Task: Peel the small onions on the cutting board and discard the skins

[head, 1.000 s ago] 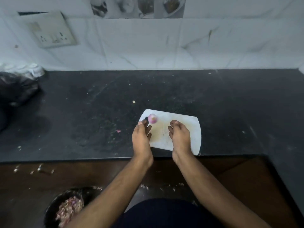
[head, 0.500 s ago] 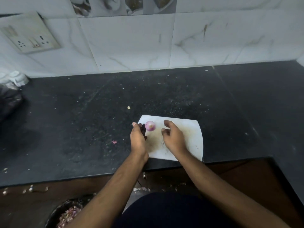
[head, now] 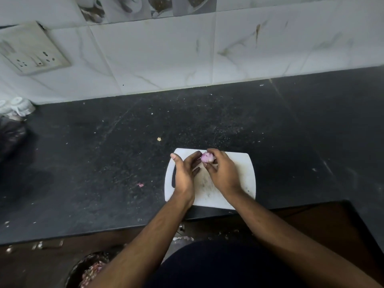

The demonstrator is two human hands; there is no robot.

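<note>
Pink onion (head: 207, 157) now pinched in right hand (head: 223, 173) at cutting board (head: 245, 183) far edge | left hand (head: 185, 173) let go, fingers loose beside it | handover done, peeling likely next | skins bowl (head: 79, 271) near-left.

Black stone counter (head: 104, 152), pretty speckled with crumbs. White cutting board (head: 245, 183) sits at the near edge, right of centre. Pink skin scrap (head: 140, 185) lies left of it, a dark bag (head: 10, 136) at far left.
</note>
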